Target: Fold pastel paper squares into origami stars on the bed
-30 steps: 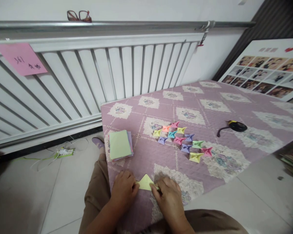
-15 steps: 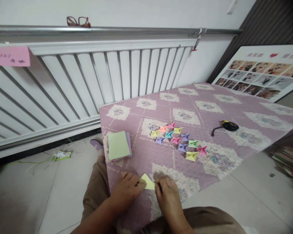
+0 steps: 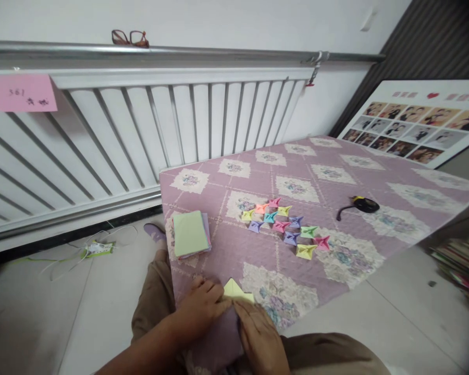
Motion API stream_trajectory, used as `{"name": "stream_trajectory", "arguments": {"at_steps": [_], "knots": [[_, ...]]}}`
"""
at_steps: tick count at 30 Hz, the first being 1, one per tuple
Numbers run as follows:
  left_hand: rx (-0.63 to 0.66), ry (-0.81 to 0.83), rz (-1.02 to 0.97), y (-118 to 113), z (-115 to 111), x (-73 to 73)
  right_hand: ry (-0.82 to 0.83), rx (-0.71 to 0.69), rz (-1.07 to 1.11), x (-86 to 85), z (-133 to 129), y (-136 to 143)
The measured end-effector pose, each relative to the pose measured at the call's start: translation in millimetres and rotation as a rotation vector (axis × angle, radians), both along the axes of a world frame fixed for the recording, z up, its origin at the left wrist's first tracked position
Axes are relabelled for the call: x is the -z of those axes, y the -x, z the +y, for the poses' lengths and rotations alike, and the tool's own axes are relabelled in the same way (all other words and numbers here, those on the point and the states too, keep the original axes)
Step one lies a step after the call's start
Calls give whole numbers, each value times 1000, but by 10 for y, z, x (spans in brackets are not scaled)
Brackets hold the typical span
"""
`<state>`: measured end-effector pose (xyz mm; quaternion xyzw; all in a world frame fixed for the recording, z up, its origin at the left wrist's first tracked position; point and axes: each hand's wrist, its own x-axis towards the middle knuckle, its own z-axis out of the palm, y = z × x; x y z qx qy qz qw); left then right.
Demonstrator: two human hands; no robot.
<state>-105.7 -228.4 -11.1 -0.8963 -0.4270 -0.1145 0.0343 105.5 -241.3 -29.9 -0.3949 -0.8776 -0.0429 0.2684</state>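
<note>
A folded pale yellow paper point(image 3: 233, 289), with a pointed top, lies on the cloth-covered table near its front left corner. My left hand point(image 3: 202, 306) is closed on the paper's left side, fingers curled and thumb along the lower edge. My right hand point(image 3: 259, 328) grips that lower edge from below, fingertips beside the left thumb. The paper's underside and part of its bottom are hidden by my fingers. Beyond my left hand sits a stack of coloured paper squares point(image 3: 190, 233), a pale green sheet on top.
Several small folded paper pieces point(image 3: 280, 226) in mixed colours stand in rows mid-table. A black and yellow tape measure point(image 3: 366, 204) lies further right on the patterned tablecloth point(image 3: 234, 250). A white radiator point(image 3: 203, 114) borders the far edge. A power strip point(image 3: 98, 249) lies on the floor at left.
My right hand has moved left and down from the paper's right corner to its lower edge, close to my left thumb. The paper's right part is now uncovered. The view has shifted slightly.
</note>
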Motion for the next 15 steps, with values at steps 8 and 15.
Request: {"name": "stream_trajectory", "arguments": {"at_steps": [8,15], "knots": [[-75,-6,-60,299,-157,69,40,67,0,-83,80,-197],[-179,97,-179,203,-162,12,272,80,-76,-355,322,-28]]}}
